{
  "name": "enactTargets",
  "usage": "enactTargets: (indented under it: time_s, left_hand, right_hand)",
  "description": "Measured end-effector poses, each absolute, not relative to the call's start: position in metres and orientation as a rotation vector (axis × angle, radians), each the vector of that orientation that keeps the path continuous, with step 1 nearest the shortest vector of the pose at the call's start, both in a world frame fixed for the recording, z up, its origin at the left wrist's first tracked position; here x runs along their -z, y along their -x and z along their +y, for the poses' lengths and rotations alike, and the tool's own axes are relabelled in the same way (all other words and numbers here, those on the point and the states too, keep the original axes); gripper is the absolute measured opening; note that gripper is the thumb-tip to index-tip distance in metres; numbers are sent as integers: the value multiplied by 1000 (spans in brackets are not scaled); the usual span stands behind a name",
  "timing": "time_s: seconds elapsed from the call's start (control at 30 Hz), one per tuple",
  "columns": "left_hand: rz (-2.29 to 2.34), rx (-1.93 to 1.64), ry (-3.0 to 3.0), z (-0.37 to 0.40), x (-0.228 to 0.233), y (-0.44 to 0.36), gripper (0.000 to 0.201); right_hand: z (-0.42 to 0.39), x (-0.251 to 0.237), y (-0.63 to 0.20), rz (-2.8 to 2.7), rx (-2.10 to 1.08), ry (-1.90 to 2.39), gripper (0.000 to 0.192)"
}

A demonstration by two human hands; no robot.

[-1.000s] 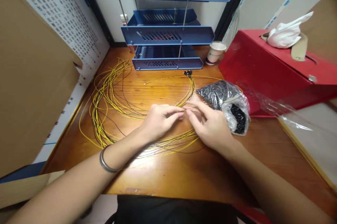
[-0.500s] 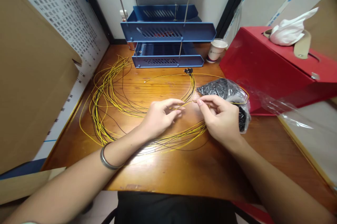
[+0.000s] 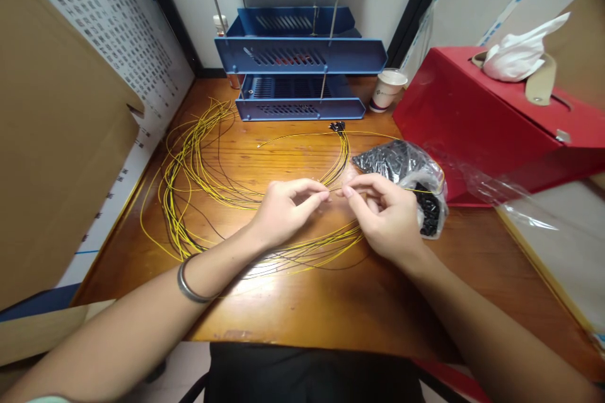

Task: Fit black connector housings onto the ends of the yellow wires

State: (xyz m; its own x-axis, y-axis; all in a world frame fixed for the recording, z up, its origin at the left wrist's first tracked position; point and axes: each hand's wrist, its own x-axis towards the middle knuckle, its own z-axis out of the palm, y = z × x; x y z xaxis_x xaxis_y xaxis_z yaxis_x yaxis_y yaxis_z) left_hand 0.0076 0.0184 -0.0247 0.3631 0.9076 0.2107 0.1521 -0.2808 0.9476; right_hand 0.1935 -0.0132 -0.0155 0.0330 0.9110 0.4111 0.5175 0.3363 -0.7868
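My left hand (image 3: 290,209) is closed in a pinch, thumb against forefinger, at one end of a short stretch of thin wire (image 3: 334,189). Facing it, my right hand (image 3: 385,210) pinches the same wire between thumb and forefinger. The wire's tip is too small to make out. From behind the right hand a yellow wire (image 3: 428,192) runs out over a clear plastic bag (image 3: 392,160) of small black parts. Beneath and around both hands lies a loose coil of yellow and black wires (image 3: 182,185), with black connectors (image 3: 337,127) on a bunch of ends.
Blue stacked file trays (image 3: 302,56) stand at the back of the wooden table (image 3: 302,318). Beside them is a paper cup (image 3: 388,91). A red tissue box (image 3: 482,119) fills the right side, with clear plastic film near it. Cardboard (image 3: 61,138) rises at the left.
My right hand has shifted slightly left, closer to my left hand. My left fingertips have come together in a pinch, and less wire shows between the hands.
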Motion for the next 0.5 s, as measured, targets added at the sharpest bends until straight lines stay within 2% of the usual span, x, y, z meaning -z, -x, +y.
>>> enactTargets:
  time_s: [0.5]
  left_hand:
    - [998, -1018, -1735, 20, 24, -7, 17]
  right_hand:
    - [-12, 12, -190, -1494, -715, 1327, 13]
